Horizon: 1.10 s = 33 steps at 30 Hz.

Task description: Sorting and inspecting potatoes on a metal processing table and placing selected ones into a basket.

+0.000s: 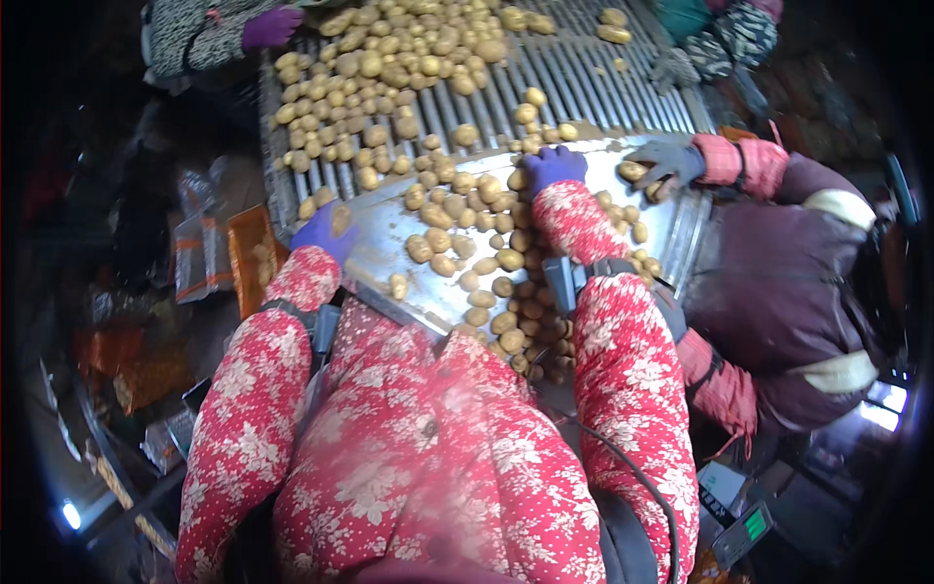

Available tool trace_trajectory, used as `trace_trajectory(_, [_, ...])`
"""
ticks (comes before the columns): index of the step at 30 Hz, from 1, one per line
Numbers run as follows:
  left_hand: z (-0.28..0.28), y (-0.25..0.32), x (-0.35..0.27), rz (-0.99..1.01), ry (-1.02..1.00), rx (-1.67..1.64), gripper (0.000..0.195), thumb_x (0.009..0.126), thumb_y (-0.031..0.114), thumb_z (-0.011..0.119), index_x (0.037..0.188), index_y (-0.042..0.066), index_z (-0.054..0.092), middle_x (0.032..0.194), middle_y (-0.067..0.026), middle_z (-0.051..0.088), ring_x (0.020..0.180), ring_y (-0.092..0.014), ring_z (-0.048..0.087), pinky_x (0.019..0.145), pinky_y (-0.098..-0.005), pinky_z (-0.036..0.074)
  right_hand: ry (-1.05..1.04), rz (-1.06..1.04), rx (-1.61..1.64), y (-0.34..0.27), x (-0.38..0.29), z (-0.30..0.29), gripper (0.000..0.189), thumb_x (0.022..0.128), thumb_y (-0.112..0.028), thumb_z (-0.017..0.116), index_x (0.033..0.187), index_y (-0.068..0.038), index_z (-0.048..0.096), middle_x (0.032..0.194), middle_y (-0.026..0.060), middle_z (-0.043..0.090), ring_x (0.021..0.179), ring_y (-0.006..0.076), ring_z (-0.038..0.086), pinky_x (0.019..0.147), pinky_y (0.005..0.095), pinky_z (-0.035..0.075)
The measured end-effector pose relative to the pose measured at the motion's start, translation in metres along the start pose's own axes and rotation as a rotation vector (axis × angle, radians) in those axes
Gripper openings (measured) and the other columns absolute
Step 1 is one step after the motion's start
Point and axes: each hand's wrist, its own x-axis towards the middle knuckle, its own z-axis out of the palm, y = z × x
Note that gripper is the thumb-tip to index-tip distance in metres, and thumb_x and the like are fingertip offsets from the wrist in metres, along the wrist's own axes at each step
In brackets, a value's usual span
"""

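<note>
My left hand, in a purple glove, is at the left corner of a sheet-metal tray. A brown potato shows in its grasp. My right hand, also gloved in purple, reaches to the tray's far edge beside the roller conveyor. Its fingers are bent, and what is under them is hidden. Loose potatoes lie on the tray between my hands. More potatoes run in a dense band past my right forearm towards the tray's near edge.
Beyond the tray, a roller conveyor carries heaped potatoes. At the right, a co-worker's grey-gloved hand is on potatoes. Other gloved hands rest near the conveyor's far left and far right. An orange bag stands left.
</note>
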Motion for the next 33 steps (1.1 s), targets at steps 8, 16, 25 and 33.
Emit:
trace_trajectory(8, [-0.001,0.007,0.008,0.053,-0.013,-0.275,0.064,0.086,0.044,0.07,0.137,0.01,0.052,0.113,-0.0207,0.068,0.102,-0.04,0.067,0.091,-0.0445,0.053,0.223,-0.005,0.032,0.014,0.006,0.009,0.023,0.089,-0.036,0.066,0.096,-0.016,0.077,0.087,0.0051,0.073,0.098,0.0251,0.066,0.085,0.0423,0.05])
trace_trajectory(16, [0.011,0.089,-0.076,-0.211,-0.672,-2.189,0.061,0.091,0.052,0.055,0.133,0.007,0.051,0.138,-0.023,0.05,0.122,-0.041,0.051,0.102,-0.0626,0.041,0.272,-0.167,1.102,-0.132,-0.094,-0.039,0.027,0.076,-0.035,0.069,0.085,-0.01,0.066,0.085,0.0143,0.065,0.083,0.0352,0.061,0.073,0.0495,0.045])
trace_trajectory(25, [0.06,0.002,0.002,0.039,-0.404,-1.553,0.046,0.088,0.033,0.063,0.124,0.006,0.059,0.101,-0.01,0.066,0.083,-0.024,0.062,0.068,-0.0414,0.054,0.234,-0.34,0.55,-0.059,-0.215,0.048,0.047,0.081,-0.037,0.069,0.122,-0.014,0.062,0.136,0.015,0.052,0.126,0.0425,0.047,0.105,0.058,0.037])
trace_trajectory(33, [0.036,0.034,0.001,0.332,-0.059,0.101,0.062,0.077,0.038,0.069,0.133,0.014,0.055,0.127,-0.0183,0.059,0.12,-0.04,0.054,0.104,-0.0476,0.044,0.097,-0.528,0.418,0.01,-0.281,0.026,0.038,0.087,-0.035,0.065,0.119,-0.014,0.067,0.133,0.0111,0.059,0.121,0.0379,0.053,0.098,0.0552,0.043])
